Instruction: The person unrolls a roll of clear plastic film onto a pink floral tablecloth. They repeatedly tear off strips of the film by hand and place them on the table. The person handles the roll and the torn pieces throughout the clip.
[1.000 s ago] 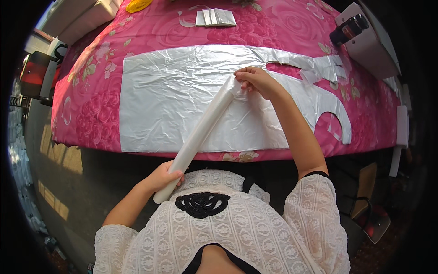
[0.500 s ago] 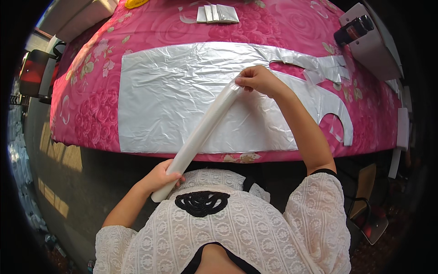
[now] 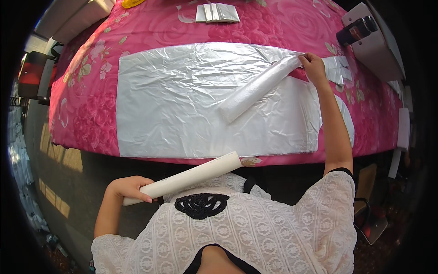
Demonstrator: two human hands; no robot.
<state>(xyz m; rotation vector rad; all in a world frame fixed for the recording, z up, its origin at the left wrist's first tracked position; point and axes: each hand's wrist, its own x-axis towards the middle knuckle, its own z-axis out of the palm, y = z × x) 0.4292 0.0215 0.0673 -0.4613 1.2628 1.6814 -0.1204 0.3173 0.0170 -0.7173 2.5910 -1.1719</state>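
My left hand (image 3: 131, 188) is wrapped round a white tube (image 3: 194, 176), which slants up to the right in front of my body, near the table's front edge. Between the fingertips of my right hand (image 3: 314, 68) is the upper end of a loosely rolled sheet of clear plastic film (image 3: 260, 89). The roll slopes down to the left and is apart from the tube. Beneath it, a silvery-white plastic sheet (image 3: 159, 105), shaped like an apron, lies spread on the table. The film and my right forearm cover part of its cut-out right end.
A pink floral cloth (image 3: 86, 123) covers the table. Several flat folded packets (image 3: 219, 13) lie at the back. To the far right, a dark bottle (image 3: 358, 29) is beside a white box (image 3: 388, 55). Chairs stand left (image 3: 34, 75) and right (image 3: 374, 226).
The film roll has come off the tube. My right hand has carried it up and right, while my left hand has moved left and swung the tube lower.
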